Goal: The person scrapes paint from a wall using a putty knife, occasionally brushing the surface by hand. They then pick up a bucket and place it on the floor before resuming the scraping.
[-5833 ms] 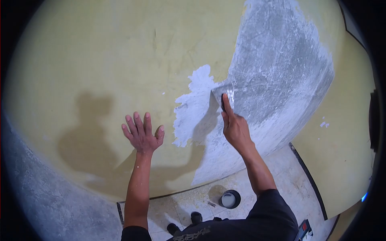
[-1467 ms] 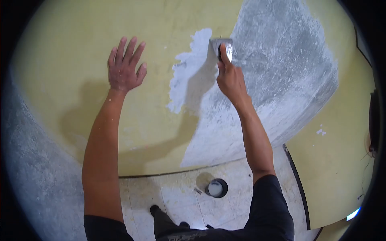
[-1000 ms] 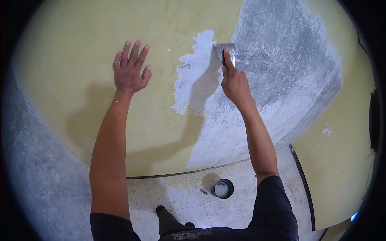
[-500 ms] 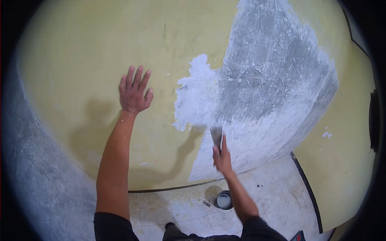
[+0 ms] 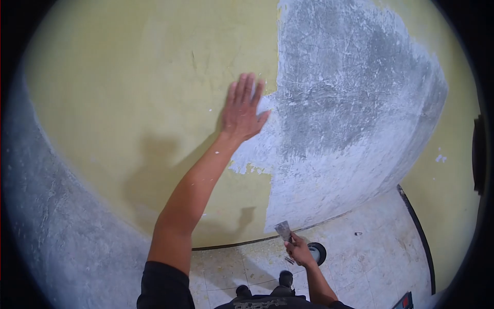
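My left hand (image 5: 242, 110), slightly blurred, lies open with fingers extended over the left edge of the white scraped patch (image 5: 257, 141) on the yellow wall (image 5: 128, 77). It covers part of that patch. Low in front of the wall, my right hand (image 5: 299, 251) is closed round a putty knife (image 5: 282, 229) with a flat, whitish-stained blade pointing up and left. The blade appears apart from the wall, near its foot. To the right of both hands spreads a large bare area (image 5: 339, 87), grey above and white below.
Beneath my right hand, a round dark container (image 5: 317, 253) with pale contents stands on the tiled floor (image 5: 355, 273), which has flakes on it. Black skirting (image 5: 419, 226) borders the right-hand wall. A red-and-dark object (image 5: 404, 300) is at the bottom edge.
My left hand has moved right, from bare yellow paint onto the white patch. My right hand has lowered the putty knife from the patch's lower edge toward the floor. The view has shifted slightly.
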`<act>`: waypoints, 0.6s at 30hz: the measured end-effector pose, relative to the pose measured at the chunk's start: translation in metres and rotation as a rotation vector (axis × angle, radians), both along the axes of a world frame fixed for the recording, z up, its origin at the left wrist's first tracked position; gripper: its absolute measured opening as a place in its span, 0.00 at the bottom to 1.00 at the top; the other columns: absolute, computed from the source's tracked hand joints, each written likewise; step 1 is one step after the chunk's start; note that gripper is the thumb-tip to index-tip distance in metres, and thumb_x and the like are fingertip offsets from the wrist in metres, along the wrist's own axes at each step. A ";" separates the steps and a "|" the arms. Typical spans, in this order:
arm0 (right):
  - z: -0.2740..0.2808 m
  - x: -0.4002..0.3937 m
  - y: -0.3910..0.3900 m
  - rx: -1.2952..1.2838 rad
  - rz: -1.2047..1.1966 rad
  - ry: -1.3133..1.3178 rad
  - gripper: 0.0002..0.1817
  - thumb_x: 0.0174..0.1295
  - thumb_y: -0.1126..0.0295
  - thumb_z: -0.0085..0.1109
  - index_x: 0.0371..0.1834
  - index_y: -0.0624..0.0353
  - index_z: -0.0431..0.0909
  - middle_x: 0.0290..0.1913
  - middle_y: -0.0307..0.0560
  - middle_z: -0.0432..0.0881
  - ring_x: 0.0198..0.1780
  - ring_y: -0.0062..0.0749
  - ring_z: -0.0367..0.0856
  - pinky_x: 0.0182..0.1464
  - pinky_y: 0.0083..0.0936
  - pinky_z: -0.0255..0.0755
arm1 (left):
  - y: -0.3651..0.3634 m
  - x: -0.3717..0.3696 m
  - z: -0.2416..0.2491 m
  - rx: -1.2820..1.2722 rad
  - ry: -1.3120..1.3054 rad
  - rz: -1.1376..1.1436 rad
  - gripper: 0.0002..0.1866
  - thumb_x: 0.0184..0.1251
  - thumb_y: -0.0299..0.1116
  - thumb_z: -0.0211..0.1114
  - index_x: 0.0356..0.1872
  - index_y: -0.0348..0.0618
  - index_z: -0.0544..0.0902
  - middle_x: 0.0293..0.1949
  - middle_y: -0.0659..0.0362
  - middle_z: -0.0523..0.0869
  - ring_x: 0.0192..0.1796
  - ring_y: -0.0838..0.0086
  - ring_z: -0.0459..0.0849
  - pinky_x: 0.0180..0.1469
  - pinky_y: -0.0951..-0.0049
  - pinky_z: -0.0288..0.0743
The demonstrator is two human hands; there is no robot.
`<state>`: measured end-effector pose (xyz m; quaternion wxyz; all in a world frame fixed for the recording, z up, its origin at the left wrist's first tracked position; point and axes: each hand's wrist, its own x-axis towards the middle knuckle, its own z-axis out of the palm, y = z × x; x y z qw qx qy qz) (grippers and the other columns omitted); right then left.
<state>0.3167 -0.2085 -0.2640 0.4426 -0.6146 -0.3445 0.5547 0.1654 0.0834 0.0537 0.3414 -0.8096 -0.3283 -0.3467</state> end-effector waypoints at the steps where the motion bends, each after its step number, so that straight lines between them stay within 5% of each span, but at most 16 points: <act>1: 0.001 -0.004 0.005 0.012 0.031 -0.010 0.37 0.69 0.69 0.58 0.79 0.59 0.54 0.19 0.35 0.70 0.15 0.17 0.63 0.16 0.21 0.57 | -0.002 0.010 0.000 -0.030 0.092 0.036 0.39 0.66 0.59 0.57 0.75 0.54 0.62 0.78 0.52 0.55 0.80 0.57 0.51 0.79 0.50 0.42; 3: -0.006 -0.011 0.014 0.023 0.119 0.011 0.38 0.68 0.68 0.59 0.79 0.59 0.53 0.19 0.35 0.70 0.15 0.17 0.63 0.17 0.21 0.57 | 0.019 0.021 -0.032 -0.259 0.515 -0.345 0.38 0.63 0.57 0.63 0.74 0.58 0.65 0.78 0.56 0.57 0.80 0.59 0.52 0.80 0.54 0.43; 4: -0.006 -0.009 0.017 0.031 0.186 0.020 0.39 0.68 0.66 0.60 0.79 0.59 0.52 0.20 0.34 0.70 0.16 0.18 0.63 0.17 0.21 0.58 | 0.010 0.028 -0.044 -0.217 0.791 -0.349 0.38 0.61 0.54 0.66 0.72 0.55 0.68 0.77 0.57 0.61 0.79 0.58 0.55 0.80 0.57 0.46; 5: 0.000 -0.004 0.020 0.032 0.221 0.015 0.39 0.68 0.66 0.60 0.79 0.59 0.52 0.20 0.34 0.70 0.16 0.18 0.63 0.17 0.21 0.58 | -0.006 0.036 -0.051 -0.401 0.786 -0.364 0.38 0.59 0.52 0.69 0.71 0.54 0.70 0.74 0.56 0.66 0.78 0.59 0.56 0.79 0.57 0.49; 7: 0.012 0.009 0.017 0.061 0.335 0.086 0.38 0.67 0.62 0.62 0.76 0.64 0.57 0.22 0.39 0.74 0.20 0.20 0.68 0.24 0.23 0.65 | -0.031 0.030 -0.091 -0.328 0.310 -0.527 0.37 0.59 0.48 0.71 0.70 0.52 0.71 0.71 0.55 0.72 0.76 0.58 0.62 0.77 0.57 0.54; 9: 0.006 0.037 0.024 0.221 0.364 -0.069 0.38 0.66 0.61 0.63 0.75 0.64 0.59 0.24 0.42 0.77 0.21 0.22 0.71 0.26 0.24 0.68 | -0.077 0.025 -0.114 -0.876 -0.113 -0.508 0.37 0.61 0.47 0.70 0.71 0.50 0.69 0.67 0.53 0.76 0.72 0.55 0.69 0.74 0.57 0.61; 11: -0.024 0.067 0.039 0.496 0.286 -0.253 0.36 0.64 0.60 0.66 0.71 0.64 0.65 0.25 0.51 0.81 0.22 0.30 0.77 0.32 0.28 0.73 | -0.102 0.024 -0.154 -1.160 -0.155 -0.444 0.41 0.60 0.50 0.72 0.72 0.46 0.67 0.62 0.47 0.80 0.65 0.55 0.79 0.67 0.60 0.69; 14: 0.030 0.100 0.058 0.455 0.379 -0.465 0.35 0.61 0.61 0.68 0.71 0.59 0.68 0.22 0.53 0.79 0.22 0.36 0.79 0.32 0.29 0.72 | -0.142 0.041 -0.195 -1.341 -0.273 -0.309 0.38 0.62 0.46 0.73 0.70 0.43 0.69 0.59 0.45 0.82 0.62 0.60 0.81 0.67 0.62 0.70; 16: 0.057 0.108 0.066 0.488 0.419 -0.506 0.35 0.60 0.62 0.68 0.71 0.54 0.68 0.19 0.52 0.77 0.24 0.43 0.81 0.33 0.32 0.73 | -0.158 0.047 -0.220 -1.516 -0.605 -0.484 0.31 0.65 0.38 0.70 0.68 0.40 0.72 0.53 0.47 0.85 0.52 0.67 0.86 0.57 0.65 0.78; 18: 0.087 0.110 0.073 0.469 0.516 -0.588 0.36 0.61 0.60 0.67 0.74 0.49 0.65 0.20 0.53 0.78 0.25 0.47 0.82 0.34 0.36 0.74 | -0.171 0.049 -0.209 -1.550 -0.728 -0.424 0.27 0.66 0.35 0.69 0.65 0.39 0.74 0.48 0.50 0.87 0.46 0.71 0.86 0.50 0.69 0.79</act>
